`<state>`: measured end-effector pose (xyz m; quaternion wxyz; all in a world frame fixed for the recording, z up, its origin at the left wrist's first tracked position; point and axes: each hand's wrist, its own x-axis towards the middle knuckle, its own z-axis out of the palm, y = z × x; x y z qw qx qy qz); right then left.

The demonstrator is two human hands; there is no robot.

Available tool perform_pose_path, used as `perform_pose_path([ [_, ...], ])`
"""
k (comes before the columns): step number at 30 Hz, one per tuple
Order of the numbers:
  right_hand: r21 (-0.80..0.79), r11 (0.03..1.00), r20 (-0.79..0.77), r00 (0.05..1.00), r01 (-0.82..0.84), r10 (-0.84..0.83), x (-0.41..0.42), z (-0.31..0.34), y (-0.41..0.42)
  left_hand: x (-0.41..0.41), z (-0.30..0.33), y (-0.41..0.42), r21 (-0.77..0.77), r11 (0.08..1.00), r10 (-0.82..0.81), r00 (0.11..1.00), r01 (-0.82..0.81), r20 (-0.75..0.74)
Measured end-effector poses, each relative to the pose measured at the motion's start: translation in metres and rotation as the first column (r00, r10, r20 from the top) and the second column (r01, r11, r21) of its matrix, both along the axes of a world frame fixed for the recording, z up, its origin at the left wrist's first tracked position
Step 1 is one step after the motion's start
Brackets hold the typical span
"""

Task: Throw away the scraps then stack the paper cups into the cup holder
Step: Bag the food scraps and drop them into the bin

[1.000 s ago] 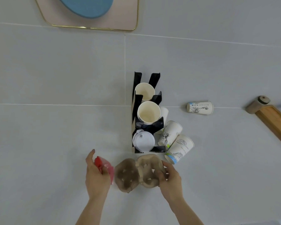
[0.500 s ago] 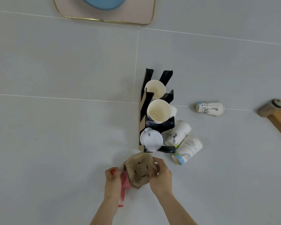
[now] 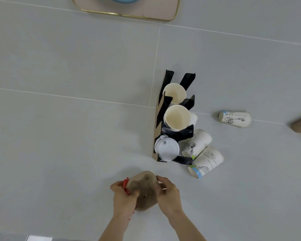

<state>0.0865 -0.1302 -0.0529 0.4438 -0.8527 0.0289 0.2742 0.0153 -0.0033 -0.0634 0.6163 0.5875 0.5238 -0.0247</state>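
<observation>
Scraps, head view: one folded brown pulp tray (image 3: 143, 192) and one red wrapper (image 3: 125, 186), both held above the pale floor (image 3: 59, 136), my left hand (image 3: 123, 200) pinching wrapper against tray, my right hand (image 3: 169, 193) curled on the tray's other edge. Cup holder (image 3: 165, 108), black, just beyond, carrying two open cups and lids; three printed paper cups (image 3: 197, 145) lie tipped at its right.

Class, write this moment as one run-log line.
phase: gathering scraps | left hand: grips red wrapper and brown pulp tray | right hand: grips tray | loose cups: unstacked beside cup holder
</observation>
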Motion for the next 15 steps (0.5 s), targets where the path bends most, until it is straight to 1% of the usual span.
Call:
perform_pose_path([
  [5, 0.096, 0.993, -0.032, 0.997, -0.067, 0.071, -0.007, 0.005, 0.016, -0.017, 0.008, 0.014, 0.130, 0.984, 0.126, 0.992, -0.124, -0.003],
  [9, 0.143, 0.974, -0.062, 0.980, -0.176, 0.187, -0.024, 0.006, 0.048, -0.047, 0.015, 0.040, 0.255, 0.922, 0.283, 0.957, -0.291, 0.069],
  [10, 0.153, 0.965, -0.071, 0.972, -0.212, 0.225, -0.032, 0.006, 0.058, -0.059, 0.015, 0.047, 0.286, 0.902, 0.319, 0.945, -0.325, 0.067],
  [13, 0.172, 0.928, -0.081, 0.934, -0.331, 0.348, -0.062, 0.004, 0.089, -0.104, 0.018, 0.063, 0.316, 0.839, 0.455, 0.890, -0.444, 0.044],
  [15, 0.177, 0.895, -0.071, 0.901, -0.410, 0.427, -0.087, 0.001, 0.110, -0.138, 0.019, 0.070, 0.298, 0.782, 0.563, 0.825, -0.548, 0.039],
])
